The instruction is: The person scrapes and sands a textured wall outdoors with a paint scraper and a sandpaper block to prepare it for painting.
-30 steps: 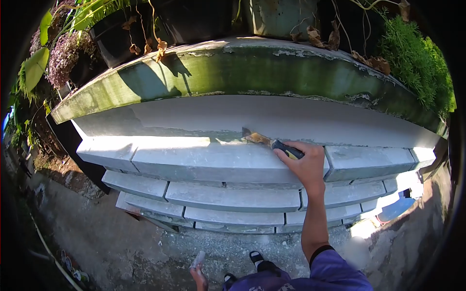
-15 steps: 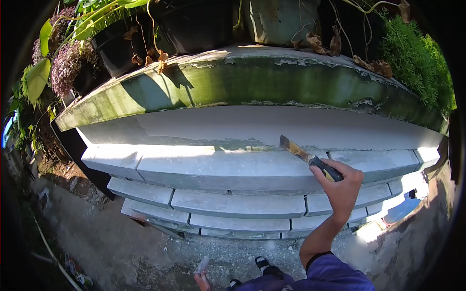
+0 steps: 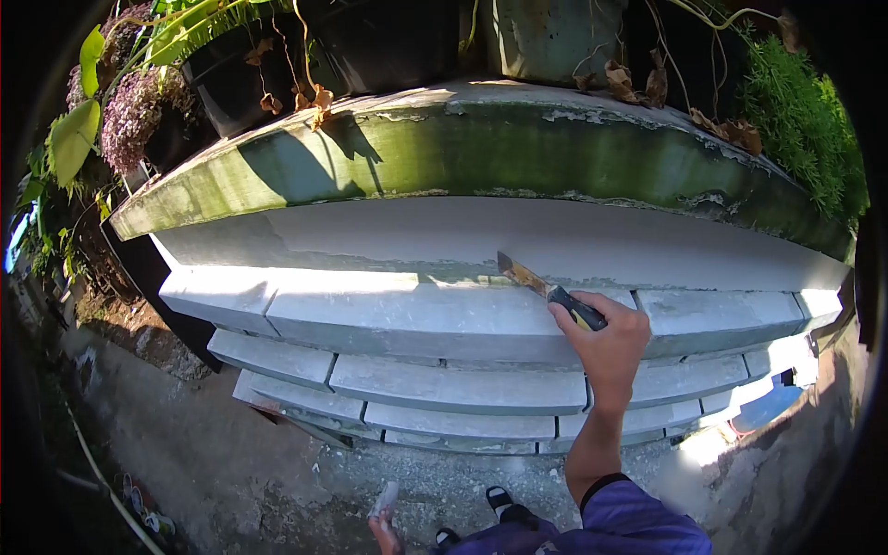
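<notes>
My right hand (image 3: pixel 603 344) is closed around the dark handle of a scraper (image 3: pixel 529 280), a putty knife with a stained, rusty-looking blade. The blade tip reaches the lower part of the white wall (image 3: pixel 444 227), just above the top row of pale blocks (image 3: pixel 435 310); whether it touches cannot be told. Patchy grey-green marks run along the seam there. Low in the view, my left hand (image 3: pixel 384 529) is partly cut off by the frame and grips a small whitish piece (image 3: pixel 385 498) whose kind I cannot make out.
A mossy green ledge (image 3: pixel 444 153) overhangs the wall, bearing black plant pots (image 3: pixel 384 46) and dry leaves. Stepped block rows (image 3: pixel 462 384) descend toward the concrete floor (image 3: pixel 305 490). Green foliage (image 3: pixel 800 120) hangs at right. A blue object (image 3: pixel 770 407) lies right of the steps.
My right hand and the scraper have moved left along the seam, the blade staying near the wall's base. My left hand has barely moved. The view has shifted slightly.
</notes>
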The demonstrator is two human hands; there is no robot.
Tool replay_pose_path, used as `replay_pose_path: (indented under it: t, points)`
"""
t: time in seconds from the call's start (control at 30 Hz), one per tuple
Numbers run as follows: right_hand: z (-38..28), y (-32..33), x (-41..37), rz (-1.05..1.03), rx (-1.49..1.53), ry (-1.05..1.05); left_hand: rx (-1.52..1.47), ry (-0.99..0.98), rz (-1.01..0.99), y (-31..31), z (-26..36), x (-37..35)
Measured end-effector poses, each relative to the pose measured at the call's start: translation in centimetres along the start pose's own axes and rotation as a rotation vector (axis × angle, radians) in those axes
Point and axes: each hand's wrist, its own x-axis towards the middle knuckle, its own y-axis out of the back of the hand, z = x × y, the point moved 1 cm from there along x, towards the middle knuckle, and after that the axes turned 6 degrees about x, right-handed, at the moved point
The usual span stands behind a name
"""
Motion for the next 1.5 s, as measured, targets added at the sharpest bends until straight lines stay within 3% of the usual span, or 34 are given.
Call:
replay_pose_path:
  t: [0.1,0.27,0.43,0.63,0.77,0.9,1.03,1.17,1.37,1.5]
  points:
    - [0.7,1.4,-0.6,0.009,0.178,0.001,-0.105,0.018,-0.028,0.5,1.8,-0.8]
    - [0.6,-1.9,-0.2,-0.034,0.028,0.063,-0.223,0.042,-0.106,1.5,4.1,-2.5]
    - [1.1,0.9,-0.4,0.048,0.208,-0.004,-0.224,0.024,0.023,2.8,3.2,-1.3]
    - [0.7,-1.6,0.8,-0.031,0.055,0.09,-0.205,0.045,0.176,4.0,3.0,-1.4]
    - [0.9,0.6,-0.5,0.095,0.204,0.028,-0.207,0.067,0.227,4.4,2.8,-1.6]
    - [-0.3,-6.4,0.5,-0.156,0.091,0.183,-0.201,0.073,0.241,4.4,2.6,-1.9]
    - [-0.9,-1.6,-1.2,0.041,0.244,0.064,-0.218,0.073,0.258,4.6,2.8,-1.3]
    - [-1.3,-2.3,-0.2,0.008,0.03,0.054,-0.221,0.08,0.271,4.4,2.7,-1.4]
    - [-1.2,-0.6,-1.6,0.07,0.187,0.015,-0.229,0.075,0.352,4.3,3.0,-1.5]
    - [2.0,1.4,-5.5,0.235,0.336,-0.119,-0.251,-0.006,0.446,3.0,5.1,-0.5]
